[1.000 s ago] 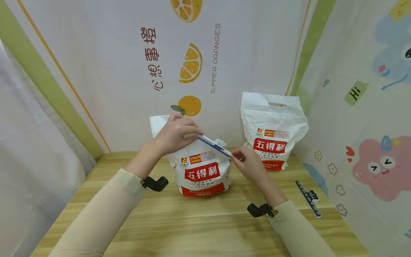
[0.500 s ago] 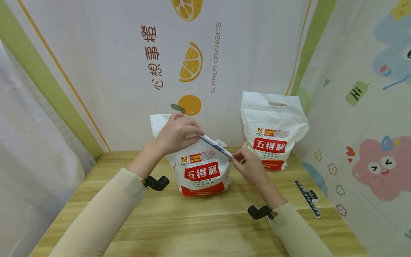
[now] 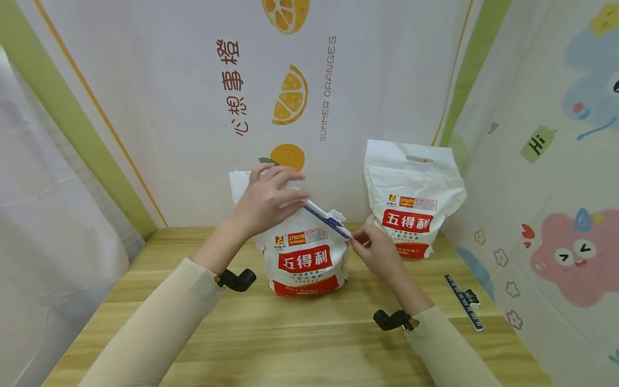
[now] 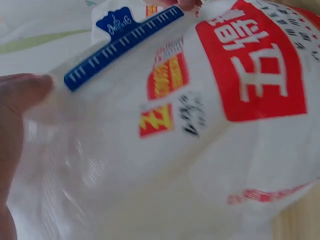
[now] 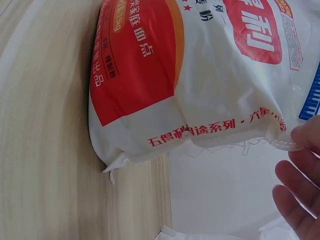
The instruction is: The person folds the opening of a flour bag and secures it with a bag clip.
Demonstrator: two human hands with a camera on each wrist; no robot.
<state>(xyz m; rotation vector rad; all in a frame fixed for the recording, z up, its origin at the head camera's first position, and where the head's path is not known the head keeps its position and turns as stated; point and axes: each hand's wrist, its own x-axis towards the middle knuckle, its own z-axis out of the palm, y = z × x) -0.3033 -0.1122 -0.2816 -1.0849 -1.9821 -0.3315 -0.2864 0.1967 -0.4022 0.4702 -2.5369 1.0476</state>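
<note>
A white and red flour bag (image 3: 304, 260) stands on the wooden table, its top folded down at a slant. A blue bag clip (image 3: 329, 219) with white piano-key marks sits across the slanted fold; its crown-shaped tab shows in the left wrist view. My left hand (image 3: 273, 196) is at the upper left of the bag, fingers loosely spread near the clip's upper end. In the left wrist view its thumb (image 4: 30, 90) lies apart from the clip. My right hand (image 3: 377, 250) pinches the bag's edge by the clip's lower end, between thumb and forefinger, the other fingers loose.
Behind to the right stands a second flour bag (image 3: 411, 199), with a handle slot in its flat top. A black bag clip (image 3: 464, 302) with a piano-key pattern lies near the table's right edge. Printed cloths (image 3: 184, 107) hang along the back and sides.
My left fingers have lifted and loosened from the clip's upper end. My right hand keeps its pinch at the lower end. The view has shifted slightly.
</note>
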